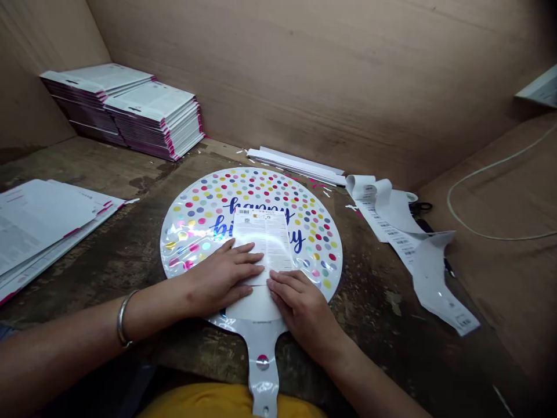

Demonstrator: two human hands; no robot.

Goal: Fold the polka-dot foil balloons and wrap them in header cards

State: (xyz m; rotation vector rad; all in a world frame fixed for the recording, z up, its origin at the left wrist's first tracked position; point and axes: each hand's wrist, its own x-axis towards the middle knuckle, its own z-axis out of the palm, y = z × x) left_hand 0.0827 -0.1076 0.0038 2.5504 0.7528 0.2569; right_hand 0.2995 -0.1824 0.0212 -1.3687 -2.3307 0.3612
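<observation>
A flat foil balloon (300,200) with coloured dots and blue "happy birthday" lettering lies in front of me, its pale neck (262,377) pointing toward my body. On its middle lies a white printed leaflet (278,244), with a blank white area below it. My left hand (224,273) rests flat on the leaflet's left side, fingers spread. At the leaflet's lower right, my right hand (304,307) lies with its fingertips touching the paper; its fingers are fairly straight and its thumb is mostly hidden. The leaflet covers part of the lettering.
Stacked printed packs (148,110) stand at the back left, and more flat packs (47,223) lie at the left. Folded white strips (296,165) lie along the back wall. A curling label strip (404,244) and dark scissors (420,207) are at the right, near a pale cable (452,188).
</observation>
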